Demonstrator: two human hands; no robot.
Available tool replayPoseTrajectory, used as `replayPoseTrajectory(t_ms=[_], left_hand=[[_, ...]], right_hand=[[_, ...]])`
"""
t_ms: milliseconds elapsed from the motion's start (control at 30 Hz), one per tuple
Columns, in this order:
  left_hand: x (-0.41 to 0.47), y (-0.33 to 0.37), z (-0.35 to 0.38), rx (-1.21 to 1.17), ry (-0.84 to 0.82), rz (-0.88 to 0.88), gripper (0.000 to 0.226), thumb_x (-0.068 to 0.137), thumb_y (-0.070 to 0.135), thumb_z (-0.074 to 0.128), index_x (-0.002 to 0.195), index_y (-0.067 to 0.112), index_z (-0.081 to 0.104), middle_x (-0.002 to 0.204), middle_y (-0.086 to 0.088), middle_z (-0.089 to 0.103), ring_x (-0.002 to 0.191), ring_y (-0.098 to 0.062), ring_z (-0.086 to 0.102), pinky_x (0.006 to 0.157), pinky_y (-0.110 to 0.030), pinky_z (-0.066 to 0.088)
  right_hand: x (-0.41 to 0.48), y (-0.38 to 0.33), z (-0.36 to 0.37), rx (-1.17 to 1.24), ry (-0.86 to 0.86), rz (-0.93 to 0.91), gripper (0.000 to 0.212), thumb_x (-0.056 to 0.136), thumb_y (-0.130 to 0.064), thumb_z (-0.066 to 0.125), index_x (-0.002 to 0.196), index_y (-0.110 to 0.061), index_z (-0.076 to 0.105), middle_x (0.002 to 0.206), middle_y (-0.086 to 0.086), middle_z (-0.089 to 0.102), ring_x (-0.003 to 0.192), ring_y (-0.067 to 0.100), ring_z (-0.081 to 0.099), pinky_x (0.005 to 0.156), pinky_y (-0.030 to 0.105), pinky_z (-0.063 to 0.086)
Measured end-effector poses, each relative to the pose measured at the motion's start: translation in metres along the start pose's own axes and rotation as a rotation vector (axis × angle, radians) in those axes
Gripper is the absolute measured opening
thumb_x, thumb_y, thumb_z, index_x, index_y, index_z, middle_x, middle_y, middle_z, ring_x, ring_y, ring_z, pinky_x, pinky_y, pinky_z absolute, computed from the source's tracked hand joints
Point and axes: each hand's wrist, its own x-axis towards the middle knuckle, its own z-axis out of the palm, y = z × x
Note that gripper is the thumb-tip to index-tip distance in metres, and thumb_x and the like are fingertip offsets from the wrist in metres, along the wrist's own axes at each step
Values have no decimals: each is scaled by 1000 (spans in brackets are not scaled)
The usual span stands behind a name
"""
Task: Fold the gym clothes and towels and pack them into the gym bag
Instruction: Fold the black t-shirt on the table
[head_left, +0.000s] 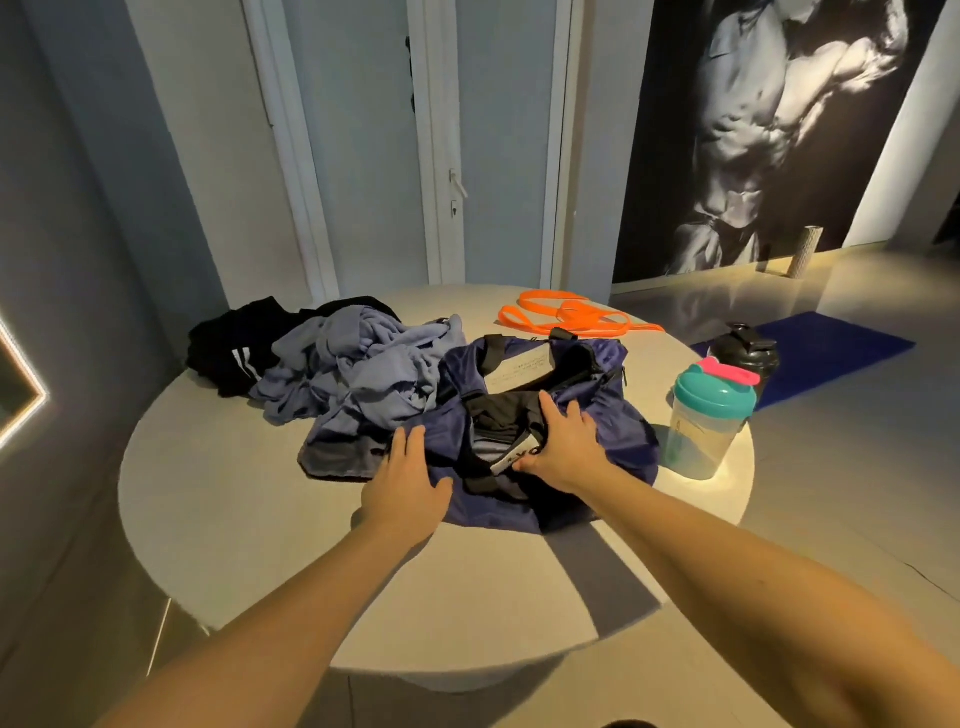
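A navy gym bag (613, 436) with black handles lies in the middle of the round table, its top gaping. My left hand (408, 483) rests flat on the bag's near left side, fingers apart. My right hand (563, 447) grips the bag's opening edge by a white label, thumb tucked under. Left of the bag lies a crumpled heap of pale blue-grey cloth (358, 369), partly draped over the bag's left end. Behind that heap sit black shorts with white stripes (234, 343).
On the round white table (249, 530), an orange resistance band (566, 317) lies at the back. A clear shaker with a teal lid (709, 421) and a black shaker (748, 353) stand at the right edge. A blue mat (831, 358) lies on the floor beyond.
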Motion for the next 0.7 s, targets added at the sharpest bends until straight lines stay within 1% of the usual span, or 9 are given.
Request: replayPoseTrajectory(t_ms=[67,200,333,467,533,600,633,667,700], left_hand=[[14,15,8,-20,7,4,78,98,41,56,160,23,12,169,-3,7,141,-33,40,99,-44,47],[42,46,25,-79,-15,21,74,100,34,54,160,23,13,169,-5,8,139,-36,42,100,-46,45],[68,67,39,-192,-50,36,72,100,27,54,160,23,13,169,-3,8,143,-35,37,105,-48,43],[88,69,52,-393,-147,84,77,99,19,55,160,28,9,169,5,2,147,-32,32,110,-51,40],[93,67,54,-503,-210,115,79,98,12,55,160,28,10,169,4,5,150,-29,26,116,-49,35],[93,63,50,-568,-250,140,77,96,7,54,160,27,15,167,-4,14,148,-33,29,117,-50,35],[91,59,46,-571,-260,152,74,96,8,54,159,25,19,165,-11,21,145,-36,33,115,-52,37],[87,55,41,-551,-252,167,68,96,9,56,156,22,26,158,-19,32,140,-38,40,113,-50,40],[83,50,35,-522,-227,181,62,96,11,57,153,19,34,150,-20,42,132,-36,49,107,-43,45]], right_hand=[[28,9,-9,-26,13,-10,115,77,-55,79,160,-34,3,166,14,8,151,43,9,115,62,28],[78,26,-25,-82,48,9,113,75,-52,82,159,-32,10,161,15,23,144,45,27,112,58,36],[112,39,-35,-112,71,44,109,77,-38,81,159,-32,9,155,18,31,137,46,36,108,59,40],[119,44,-43,-133,99,93,105,85,-26,77,160,-28,3,159,21,23,141,47,31,111,59,37],[119,45,-46,-118,91,114,109,85,-24,78,160,-28,0,163,21,16,144,48,25,113,59,34],[116,41,-51,-86,105,133,109,85,-16,78,161,-27,0,164,20,10,146,47,23,114,56,33],[114,36,-54,-80,132,140,107,86,-13,76,161,-27,0,165,20,9,146,47,23,115,55,32],[111,29,-56,-89,171,151,105,87,-14,74,161,-26,0,165,22,8,147,47,20,116,55,31],[106,18,-59,-113,218,163,103,88,-18,74,161,-25,1,165,23,6,149,46,15,118,54,27]])
